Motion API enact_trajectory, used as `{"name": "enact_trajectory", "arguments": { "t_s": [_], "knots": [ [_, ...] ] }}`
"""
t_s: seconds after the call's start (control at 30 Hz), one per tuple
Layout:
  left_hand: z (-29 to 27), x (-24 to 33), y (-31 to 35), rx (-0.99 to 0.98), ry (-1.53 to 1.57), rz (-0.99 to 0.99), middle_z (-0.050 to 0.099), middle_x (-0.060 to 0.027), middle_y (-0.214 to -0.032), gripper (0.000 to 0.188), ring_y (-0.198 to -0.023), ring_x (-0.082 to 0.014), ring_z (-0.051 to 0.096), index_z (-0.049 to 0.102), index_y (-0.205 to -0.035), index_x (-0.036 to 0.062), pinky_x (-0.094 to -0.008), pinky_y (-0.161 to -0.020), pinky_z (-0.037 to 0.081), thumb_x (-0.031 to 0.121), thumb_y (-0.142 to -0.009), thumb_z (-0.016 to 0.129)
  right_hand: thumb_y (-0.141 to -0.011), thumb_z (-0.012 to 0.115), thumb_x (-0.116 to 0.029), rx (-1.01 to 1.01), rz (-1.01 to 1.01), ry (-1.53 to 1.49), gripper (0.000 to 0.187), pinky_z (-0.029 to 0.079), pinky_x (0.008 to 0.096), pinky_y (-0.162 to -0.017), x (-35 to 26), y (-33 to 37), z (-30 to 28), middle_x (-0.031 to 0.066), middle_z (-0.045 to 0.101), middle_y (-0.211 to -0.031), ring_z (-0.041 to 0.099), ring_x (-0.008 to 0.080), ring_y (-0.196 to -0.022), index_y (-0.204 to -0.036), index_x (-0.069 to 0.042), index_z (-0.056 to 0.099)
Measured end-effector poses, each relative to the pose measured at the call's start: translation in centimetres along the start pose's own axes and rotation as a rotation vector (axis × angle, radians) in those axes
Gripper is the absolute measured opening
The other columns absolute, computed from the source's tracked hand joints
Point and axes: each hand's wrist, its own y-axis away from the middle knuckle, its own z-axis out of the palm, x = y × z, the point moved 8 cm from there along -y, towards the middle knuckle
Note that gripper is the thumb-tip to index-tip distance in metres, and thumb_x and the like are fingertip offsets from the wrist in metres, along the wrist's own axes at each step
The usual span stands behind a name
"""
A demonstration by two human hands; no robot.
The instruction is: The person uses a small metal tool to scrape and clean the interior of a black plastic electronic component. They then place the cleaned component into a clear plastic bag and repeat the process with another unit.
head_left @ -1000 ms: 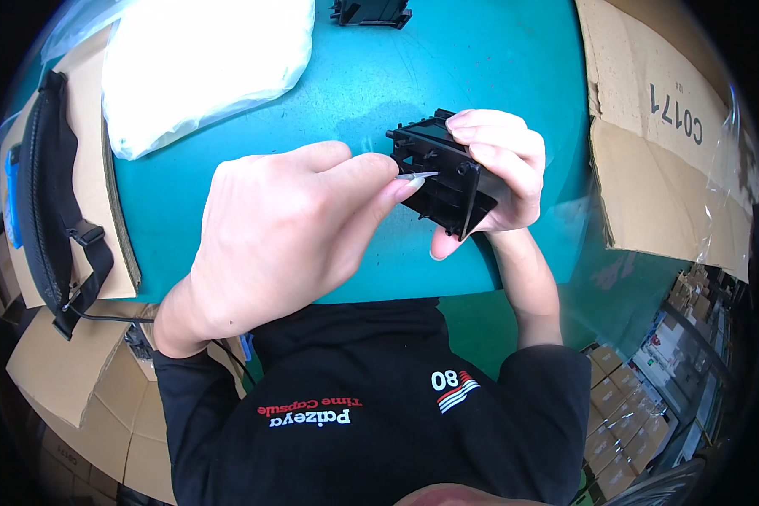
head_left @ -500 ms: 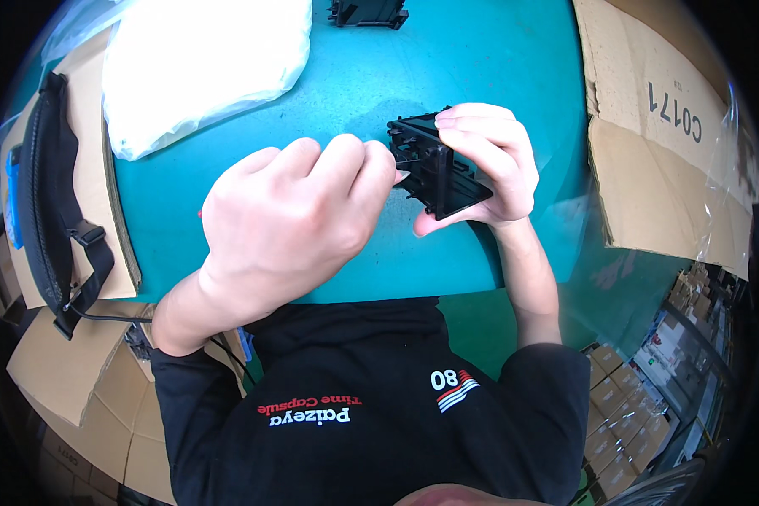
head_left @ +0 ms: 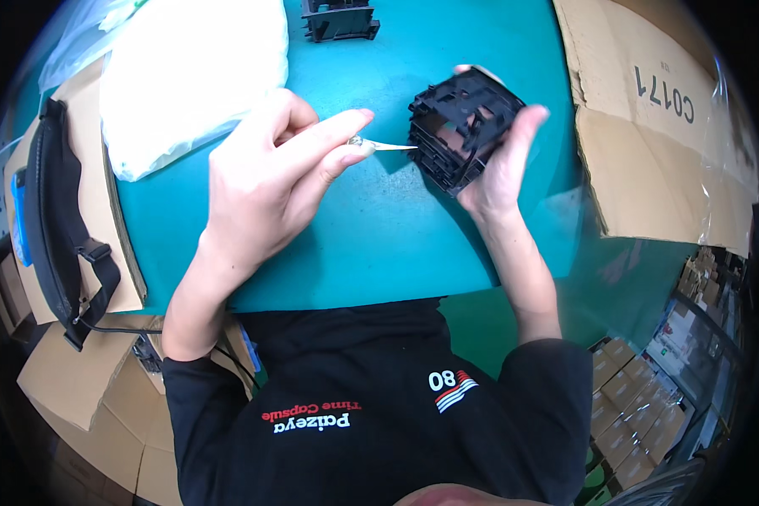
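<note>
My left hand (head_left: 266,173) is closed, with thumb and fingers pinching a small, thin pointed blade (head_left: 390,147). Its tip points right and meets or nearly meets the near left edge of a black plastic housing (head_left: 472,122). That housing is box-like, with openings, ribs and clips. My right hand (head_left: 502,173) grips it from the right, thumb along the near right side and fingers mostly hidden behind it. Most of the blade's grip end is hidden in my left fingers.
Another black plastic housing (head_left: 340,21) stands at the far edge of the green table (head_left: 354,261). A white plastic bag (head_left: 185,84) lies far left, beside a black strapped pouch (head_left: 51,219) on cardboard. At right is a large cardboard box (head_left: 649,126); stacked cartons (head_left: 628,396) stand lower right.
The housing has been turned over in my right hand and raised slightly farther away. My left hand has drawn back to the left, so the blade now shows.
</note>
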Motion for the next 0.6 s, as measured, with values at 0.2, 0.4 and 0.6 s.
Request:
{"name": "enact_trajectory", "arguments": {
  "t_s": [0.2,0.4,0.6],
  "knots": [
    [2.1,0.4,0.4,-0.054,0.040,0.002,0.057,-0.0056,-0.078,0.034,-0.063,-0.0158,0.056,0.075,-0.117,0.0047,-0.0287,-0.056,0.045,0.015,-0.086,0.079,-0.096,0.045,-0.074,-0.063,0.458,-0.304,0.083,0.059,0.0472,-0.092,4.1,1.3,0.8,0.0213,0.066,-0.126,0.068,0.0318,-0.111,-0.132,0.000,0.058],
    [2.4,0.7,0.5,0.014,-0.036,0.089,0.060,-0.0020,-0.074,0.031,-0.057,-0.0154,0.059,0.076,-0.111,0.0121,-0.0301,-0.049,0.046,0.022,-0.082,0.083,-0.100,0.053,-0.061,-0.131,0.492,-0.366,0.065,0.058,0.0473,-0.094,4.5,1.6,1.2,0.0210,0.066,-0.125,0.068,0.0313,-0.112,-0.127,-0.002,0.060],
    [2.7,0.6,0.7,0.031,-0.041,0.079,0.059,-0.0019,-0.072,0.028,-0.057,-0.0163,0.059,0.075,-0.107,0.0114,-0.0303,-0.049,0.046,0.022,-0.083,0.082,-0.097,0.054,-0.065,-0.109,0.478,-0.270,0.070,0.057,0.0501,-0.097,4.2,1.8,1.3,0.0249,0.064,-0.126,0.066,0.0347,-0.115,-0.127,-0.002,0.058]
  ]
}}
